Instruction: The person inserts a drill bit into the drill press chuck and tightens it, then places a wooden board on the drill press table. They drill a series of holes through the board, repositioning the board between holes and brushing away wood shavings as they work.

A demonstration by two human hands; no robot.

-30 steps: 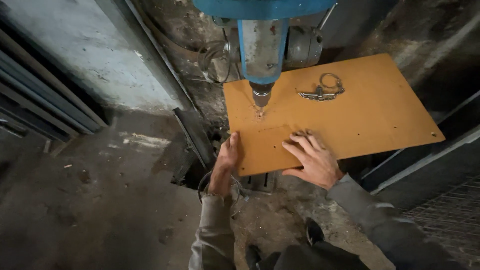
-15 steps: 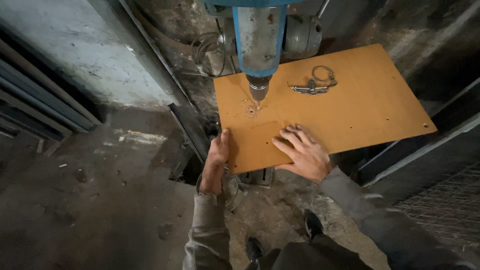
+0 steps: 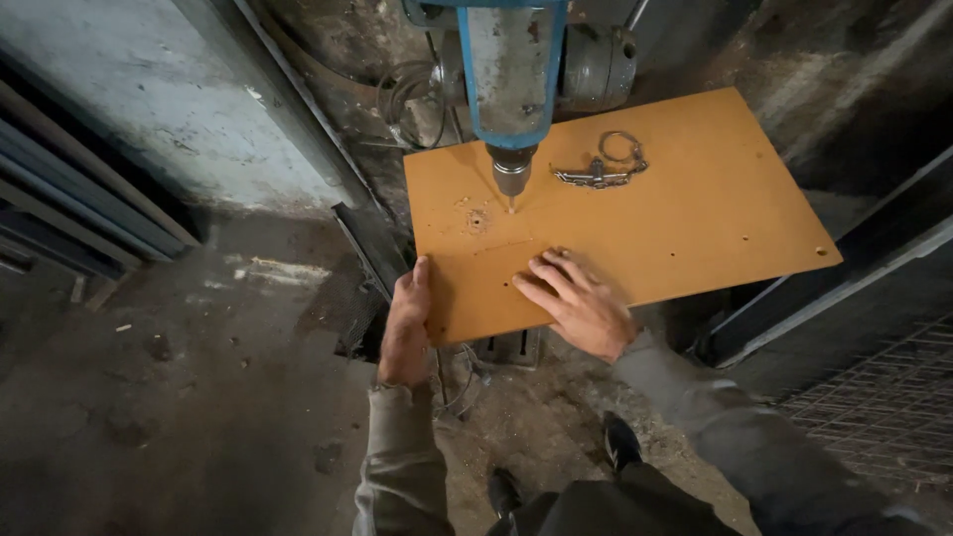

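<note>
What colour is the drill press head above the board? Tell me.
Blue drill press head, head view.

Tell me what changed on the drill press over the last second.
The left hand slid slightly nearer along the left edge of the orange board, ending close to its near corner. No grip was taken or released. The right hand stays flat on the board, the bit stays just above the surface, and the metal key and ring have not moved.

left hand [image 3: 405, 328]: bare, grey-olive long sleeve with buttoned cuff | right hand [image 3: 581, 306]: bare, matching grey sleeve, creased | legs: dark trousers | feet: dark shoes below the orange board [image 3: 635, 218]
</note>
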